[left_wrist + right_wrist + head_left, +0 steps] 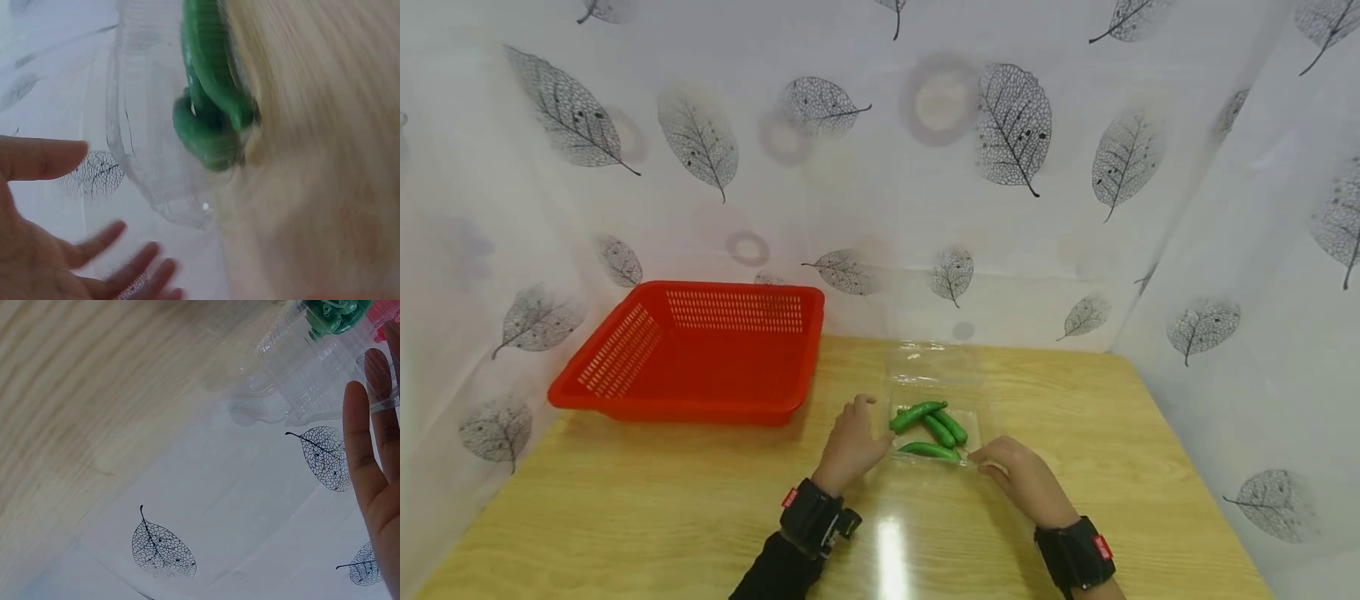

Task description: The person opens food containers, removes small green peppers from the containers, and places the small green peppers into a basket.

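A clear plastic clamshell box (934, 385) lies on the wooden table (625, 500), its lid folded back. Several green peppers (931, 429) lie in its tray. My left hand (852, 442) is at the box's left edge, fingers spread and relaxed; in the left wrist view the left hand (37, 219) sits just beside the box (156, 156) and the peppers (209, 119). My right hand (1018, 475) is at the box's near right corner. In the right wrist view its straight fingers (369, 469) meet the rim of the box (312, 387), with the peppers (331, 312) beyond.
A red slotted plastic basket (677, 408) with nothing visible in it stands at the table's back left, close to the left hand. White leaf-print curtains (1000, 167) wall in the table at the back and both sides.
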Demonstrator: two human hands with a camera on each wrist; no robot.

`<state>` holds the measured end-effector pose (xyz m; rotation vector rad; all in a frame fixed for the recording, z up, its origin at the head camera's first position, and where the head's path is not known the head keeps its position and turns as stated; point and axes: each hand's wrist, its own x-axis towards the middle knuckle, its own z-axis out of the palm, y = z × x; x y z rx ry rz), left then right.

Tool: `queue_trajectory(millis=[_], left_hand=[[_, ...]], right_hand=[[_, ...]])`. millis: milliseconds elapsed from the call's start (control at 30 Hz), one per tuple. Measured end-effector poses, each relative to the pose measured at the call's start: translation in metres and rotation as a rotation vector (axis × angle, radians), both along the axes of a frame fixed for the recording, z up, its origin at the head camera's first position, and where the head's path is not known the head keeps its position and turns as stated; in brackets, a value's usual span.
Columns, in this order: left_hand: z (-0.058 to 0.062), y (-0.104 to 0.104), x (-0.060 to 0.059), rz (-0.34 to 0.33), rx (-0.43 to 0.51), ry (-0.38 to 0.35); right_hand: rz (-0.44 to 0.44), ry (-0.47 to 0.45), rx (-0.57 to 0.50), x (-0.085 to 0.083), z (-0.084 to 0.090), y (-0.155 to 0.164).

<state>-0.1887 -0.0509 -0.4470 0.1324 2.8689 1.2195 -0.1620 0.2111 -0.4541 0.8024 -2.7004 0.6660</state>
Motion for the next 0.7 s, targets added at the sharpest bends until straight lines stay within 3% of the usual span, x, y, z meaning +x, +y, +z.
queue_trajectory(millis=[100, 200, 333, 433, 567, 700], left_hand=[[0.009, 0.004, -0.008, -0.061, -0.145, 0.183], [0.021, 0.008, -0.018, -0.178, -0.301, 0.290], [0.035, 0.015, -0.029, -0.353, -0.470, 0.300], [0.037, 0.021, -0.038, -0.477, -0.616, 0.293], [0.028, 0.027, -0.048, -0.602, -0.770, 0.290], [0.016, 0.031, -0.056, -0.642, -0.840, 0.269]], right_hand=[[0.005, -0.028, 0.008, 0.002, 0.001, 0.001], [0.019, -0.028, 0.015, 0.002, 0.003, 0.002], [0.031, -0.023, 0.020, 0.001, 0.004, 0.002], [0.037, -0.038, 0.019, 0.001, 0.005, 0.002], [0.045, -0.065, 0.017, 0.000, 0.006, 0.001], [0.041, -0.082, 0.023, 0.001, 0.006, 0.000]])
